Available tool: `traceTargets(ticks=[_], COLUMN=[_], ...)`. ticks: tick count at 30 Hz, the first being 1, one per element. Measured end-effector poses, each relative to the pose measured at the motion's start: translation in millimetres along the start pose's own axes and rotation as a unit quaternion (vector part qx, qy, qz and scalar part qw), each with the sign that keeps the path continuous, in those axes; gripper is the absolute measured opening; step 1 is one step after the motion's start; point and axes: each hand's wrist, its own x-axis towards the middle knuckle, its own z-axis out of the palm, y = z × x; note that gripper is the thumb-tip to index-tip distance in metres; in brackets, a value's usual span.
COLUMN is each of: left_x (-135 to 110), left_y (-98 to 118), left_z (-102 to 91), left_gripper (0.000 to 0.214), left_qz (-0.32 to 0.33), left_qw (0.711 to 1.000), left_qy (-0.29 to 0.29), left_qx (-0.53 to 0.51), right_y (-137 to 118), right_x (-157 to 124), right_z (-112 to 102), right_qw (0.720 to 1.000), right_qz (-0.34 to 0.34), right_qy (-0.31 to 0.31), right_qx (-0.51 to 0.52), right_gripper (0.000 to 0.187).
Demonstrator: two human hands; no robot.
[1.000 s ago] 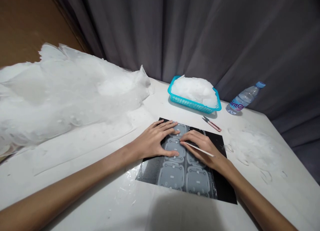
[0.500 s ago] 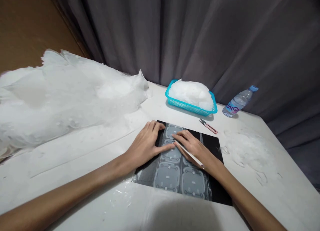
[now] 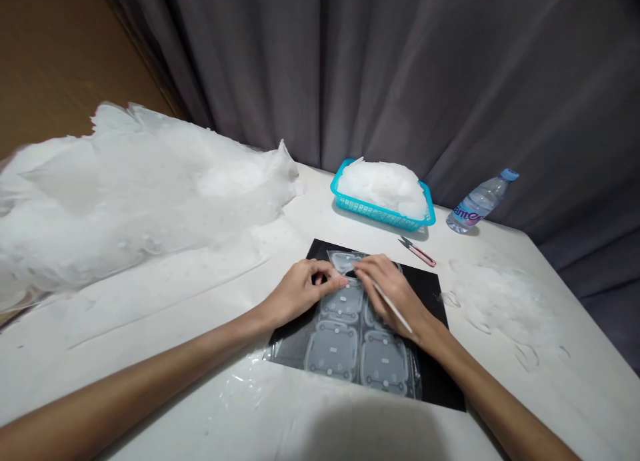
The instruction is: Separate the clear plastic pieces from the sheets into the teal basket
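A clear plastic sheet of several rounded die-cut pieces [image 3: 350,344] lies on a black mat [image 3: 435,381] in front of me. My left hand [image 3: 300,291] rests on the sheet's upper left with its fingers curled and pinching at a piece near the top. My right hand [image 3: 393,291] holds a thin white stick [image 3: 393,308] and meets the left fingertips at the same spot. The sheet's top edge is lifted slightly there.
A big heap of white plastic film [image 3: 130,188] fills the table's left. A teal basket [image 3: 380,211] of white pieces stands at the back, small pink snips [image 3: 417,251] before it, a water bottle [image 3: 477,204] to the right. Loose clear scraps [image 3: 500,298] lie right of the mat.
My left hand has gone from lying flat on the sheet to curled and pinching near its top. My right hand with the stick has moved up to meet it.
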Motion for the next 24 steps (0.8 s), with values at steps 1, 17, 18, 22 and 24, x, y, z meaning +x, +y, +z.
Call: traceTargets(ticks=[1, 17, 18, 22, 24], left_x=[0, -10, -9, -6, -7], left_y=[-1, 12, 11, 5, 4], left_z=[-0.8, -3.5, -4.1, -7.7, -8.8], left_gripper=[0.041, 0.053, 0.052, 0.046, 0.050], left_qz=[-0.003, -0.021, -0.030, -0.030, -0.021], left_qw=[1.000, 0.992, 0.987, 0.982, 0.988], left_qy=[-0.004, 0.002, -0.018, -0.069, -0.073], left_qx=[-0.003, -0.126, -0.154, -0.173, -0.137], right_y=[5, -43, -48, -42, -30], right_x=[3, 20, 20, 20, 22], right_z=[-5, -40, -41, -57, -60], right_qw=[0.998, 0.966, 0.958, 0.951, 0.972], right_qz=[0.050, 0.141, 0.119, 0.127, 0.152], right_qy=[0.036, -0.061, -0.122, -0.178, -0.103], right_qx=[0.016, 0.206, 0.229, 0.218, 0.147], right_gripper=[0.025, 0.022, 0.024, 0.042, 0.049])
